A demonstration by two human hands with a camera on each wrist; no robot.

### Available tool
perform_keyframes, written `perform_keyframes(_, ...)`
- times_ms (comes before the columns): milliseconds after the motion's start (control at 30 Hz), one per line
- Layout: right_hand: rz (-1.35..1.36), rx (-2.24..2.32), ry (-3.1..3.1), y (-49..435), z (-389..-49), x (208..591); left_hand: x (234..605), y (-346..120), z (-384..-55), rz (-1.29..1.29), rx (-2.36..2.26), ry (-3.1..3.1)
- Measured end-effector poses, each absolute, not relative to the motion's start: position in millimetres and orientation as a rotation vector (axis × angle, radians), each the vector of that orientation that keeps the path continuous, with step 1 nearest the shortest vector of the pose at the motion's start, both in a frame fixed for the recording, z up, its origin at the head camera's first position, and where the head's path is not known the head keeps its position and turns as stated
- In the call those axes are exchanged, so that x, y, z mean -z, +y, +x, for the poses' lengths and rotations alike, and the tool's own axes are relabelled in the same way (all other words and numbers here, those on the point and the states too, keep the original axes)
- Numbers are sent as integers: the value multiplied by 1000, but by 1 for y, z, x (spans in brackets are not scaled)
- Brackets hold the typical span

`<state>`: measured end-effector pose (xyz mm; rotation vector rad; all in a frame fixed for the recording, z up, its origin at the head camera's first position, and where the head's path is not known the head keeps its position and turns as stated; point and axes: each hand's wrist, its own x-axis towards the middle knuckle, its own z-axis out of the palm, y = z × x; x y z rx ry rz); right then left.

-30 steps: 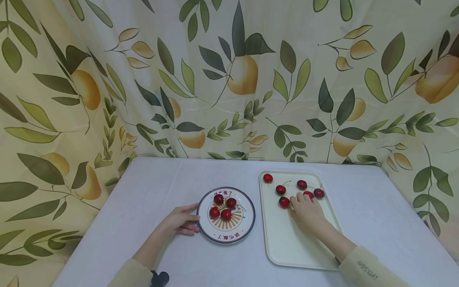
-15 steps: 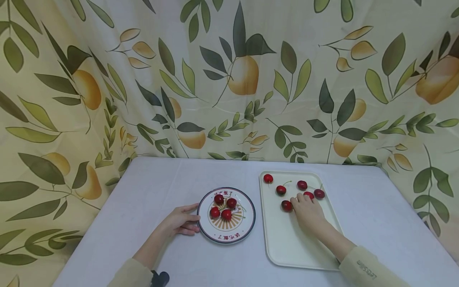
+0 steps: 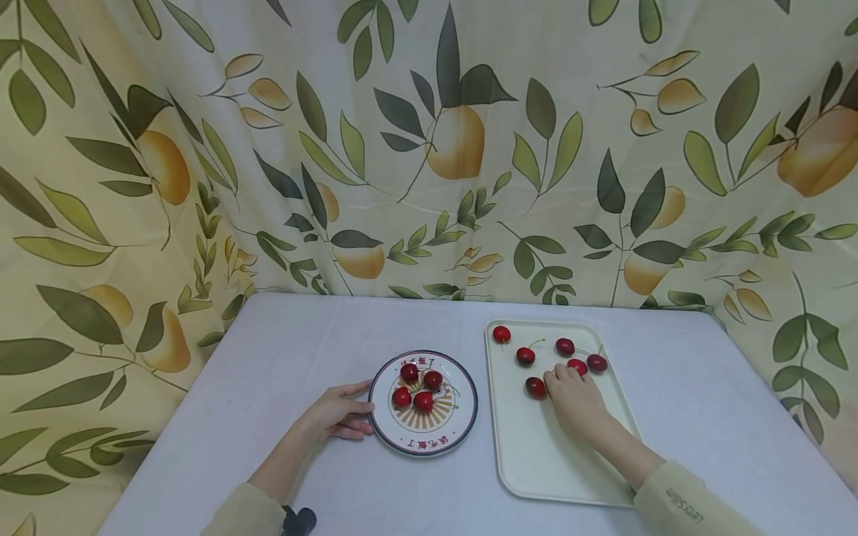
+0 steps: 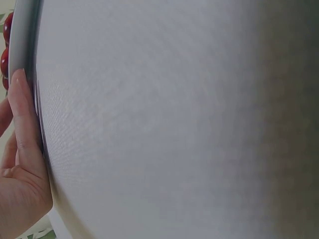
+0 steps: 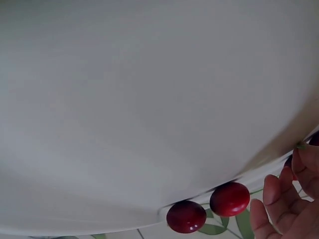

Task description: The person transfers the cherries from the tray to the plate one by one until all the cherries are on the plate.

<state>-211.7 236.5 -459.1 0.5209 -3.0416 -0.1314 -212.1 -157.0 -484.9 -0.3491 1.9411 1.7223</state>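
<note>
A round white plate (image 3: 395,435) with a dark rim and red lettering carries several red cherries (image 3: 423,402). My left hand (image 3: 342,412) rests against the plate's left edge, its fingers fairly straight along the side in the left wrist view. Over the cream tray (image 3: 536,469), my right hand (image 3: 573,398) pinches a green stem (image 5: 300,145) between thumb and forefinger. A dark red cherry (image 3: 535,388) lies just left of those fingertips. Another cherry (image 3: 577,366) shows right behind the hand, and two cherries appear below the tray surface line in the right wrist view, one dark (image 5: 186,217).
More cherries lie at the tray's far end, among them one in the far left corner (image 3: 501,334) and one near the right side (image 3: 596,362). A white cloth covers the table (image 3: 308,335). Behind it hangs a fruit-patterned curtain (image 3: 429,223).
The dark red cherry beside my right fingertips has shifted slightly toward me and to the right, with the hand moving a little nearer. My left hand and the plate stay in place.
</note>
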Motion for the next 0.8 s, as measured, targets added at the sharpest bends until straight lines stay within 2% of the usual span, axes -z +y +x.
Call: perform_keyframes(800, 467, 7, -2988, 236, -212, 456, 483, -156, -212, -359, -1724, 1946)
